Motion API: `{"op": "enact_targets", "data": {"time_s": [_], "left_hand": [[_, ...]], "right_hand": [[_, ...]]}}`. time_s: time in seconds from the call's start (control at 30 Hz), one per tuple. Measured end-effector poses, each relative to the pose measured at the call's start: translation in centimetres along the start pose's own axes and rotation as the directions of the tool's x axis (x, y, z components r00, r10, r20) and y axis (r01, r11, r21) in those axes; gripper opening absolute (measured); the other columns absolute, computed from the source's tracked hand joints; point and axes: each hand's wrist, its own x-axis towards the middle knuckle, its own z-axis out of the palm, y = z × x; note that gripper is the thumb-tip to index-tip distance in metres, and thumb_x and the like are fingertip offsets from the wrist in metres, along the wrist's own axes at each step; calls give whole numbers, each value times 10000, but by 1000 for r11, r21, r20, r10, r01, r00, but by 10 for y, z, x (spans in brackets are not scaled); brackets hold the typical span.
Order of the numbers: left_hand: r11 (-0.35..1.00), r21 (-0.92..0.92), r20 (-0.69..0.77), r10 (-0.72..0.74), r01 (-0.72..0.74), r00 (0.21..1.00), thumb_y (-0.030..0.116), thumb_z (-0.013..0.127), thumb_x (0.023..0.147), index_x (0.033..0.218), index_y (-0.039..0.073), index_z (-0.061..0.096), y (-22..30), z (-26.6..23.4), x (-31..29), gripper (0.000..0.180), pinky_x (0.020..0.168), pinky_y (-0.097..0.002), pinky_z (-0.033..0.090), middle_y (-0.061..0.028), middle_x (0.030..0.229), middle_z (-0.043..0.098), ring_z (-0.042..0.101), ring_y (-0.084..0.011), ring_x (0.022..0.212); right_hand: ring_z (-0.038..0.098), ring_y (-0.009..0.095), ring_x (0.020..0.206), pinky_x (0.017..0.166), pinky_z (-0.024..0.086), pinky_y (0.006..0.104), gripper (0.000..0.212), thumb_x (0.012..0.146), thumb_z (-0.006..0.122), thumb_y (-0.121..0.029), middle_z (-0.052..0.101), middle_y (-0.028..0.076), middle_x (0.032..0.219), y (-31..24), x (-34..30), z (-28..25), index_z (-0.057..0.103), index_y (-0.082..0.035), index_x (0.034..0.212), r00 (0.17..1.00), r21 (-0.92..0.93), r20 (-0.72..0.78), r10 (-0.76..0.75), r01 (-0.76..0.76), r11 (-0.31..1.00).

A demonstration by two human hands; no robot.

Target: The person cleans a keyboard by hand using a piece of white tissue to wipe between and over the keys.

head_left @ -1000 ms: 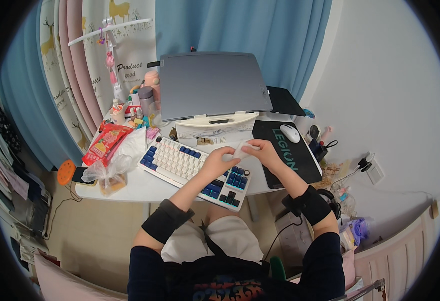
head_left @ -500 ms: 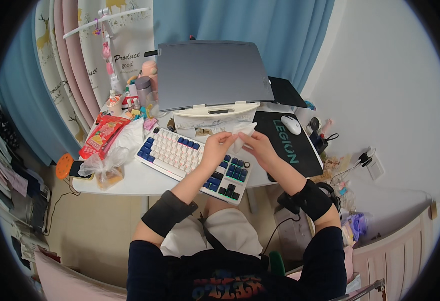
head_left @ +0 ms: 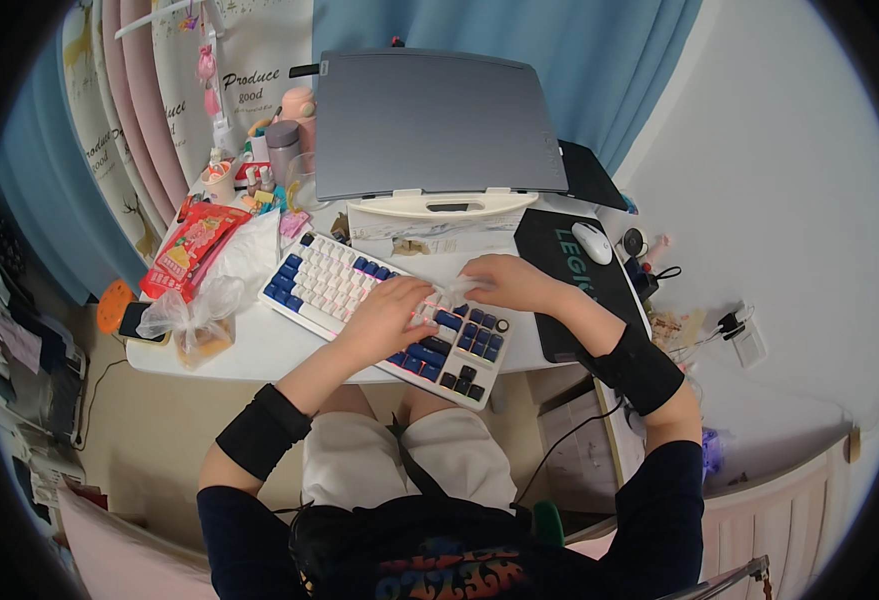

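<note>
A white keyboard with dark blue and white keys lies slanted on the desk, lit between its keys. My left hand rests over its middle keys with the fingers apart and nothing visible in them. Just to the right, my right hand is closed on a crumpled white tissue. The tissue touches or hovers just above the upper keys; which one I cannot tell. Behind the keyboard a grey laptop stands raised on a white stand.
A white mouse sits on a black mouse pad at the right. Left of the keyboard are a red snack packet, a clear tied plastic bag and a phone. Bottles and small items crowd the back left of the white desk.
My hands have moved apart and down. The left has left the tissue and come down over the keyboard, while the right has lowered the tissue to the upper keys. The view has shifted slightly.
</note>
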Motion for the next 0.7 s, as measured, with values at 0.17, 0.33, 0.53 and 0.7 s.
{"op": "enact_targets", "data": {"time_s": [0.17, 0.33, 0.53, 0.7], "left_hand": [[1000, -6, 6, -1, 1, 1000, 324, 735, 747, 1219, 14, 533, -5, 3, -4, 600, 1006, -400, 372, -152, 1239, 534, 463, -323, 1195], [1000, -4, 5, 28, -28, 1000, 364, 739, 738, 1222, 8, 530, -8, 5, -9, 636, 1033, -400, 355, -147, 1270, 514, 444, -319, 1219], [998, 5, -21, 61, -61, 998, 370, 737, 738, 1208, -1, 534, -9, 9, -7, 632, 1027, -394, 359, -138, 1268, 509, 439, -309, 1225], [999, 2, -15, 38, -38, 999, 379, 737, 736, 1195, -1, 544, -10, 9, -7, 626, 1021, -392, 362, -138, 1259, 511, 438, -306, 1224]], "right_hand": [[590, 323, 928, 805, 478, 379, 278, 750, 645, -138, 627, 141, 958, -4, 13, 1, 629, -50, 1014, 994, -28, 112, 9, -6, 1000], [591, 300, 905, 790, 480, 383, 232, 741, 645, -123, 623, 113, 924, -5, 14, -2, 639, -70, 966, 991, -110, 136, -18, 33, 993], [593, 273, 874, 762, 489, 356, 222, 718, 630, -65, 619, 67, 868, -9, 13, -2, 636, -70, 941, 981, -103, 126, -144, 158, 982], [590, 257, 899, 774, 486, 362, 188, 739, 623, -89, 633, 33, 899, -12, 16, -1, 650, -79, 924, 980, -95, 138, -141, 155, 983]]}}
